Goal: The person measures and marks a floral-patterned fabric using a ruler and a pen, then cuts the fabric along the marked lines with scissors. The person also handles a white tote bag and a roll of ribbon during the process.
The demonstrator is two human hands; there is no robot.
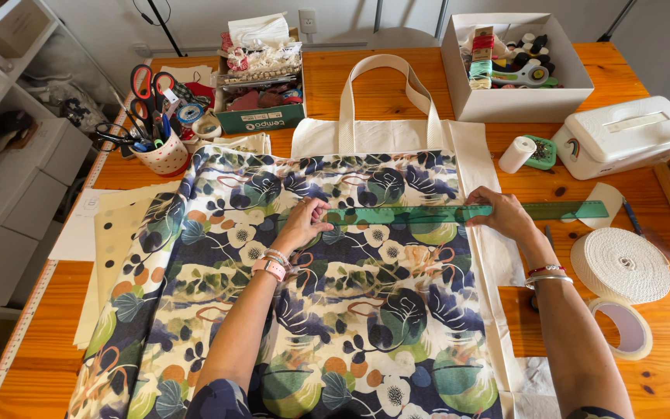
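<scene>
A floral printed fabric (327,310) in navy, green and orange lies spread over a cream tote bag (385,132) on the wooden table (661,365). A long green transparent ruler (459,212) lies across the fabric's upper part. My left hand (302,223) presses the ruler's left end onto the fabric. My right hand (504,215) holds the ruler down near the fabric's right edge. The ruler's right tip sticks out past my right hand over the bare table.
A cup of scissors and pens (157,140) stands at the back left beside a green box of trims (261,77). A white box of spools (517,66), a white case (626,136), a webbing roll (620,265) and a tape roll (622,326) lie to the right.
</scene>
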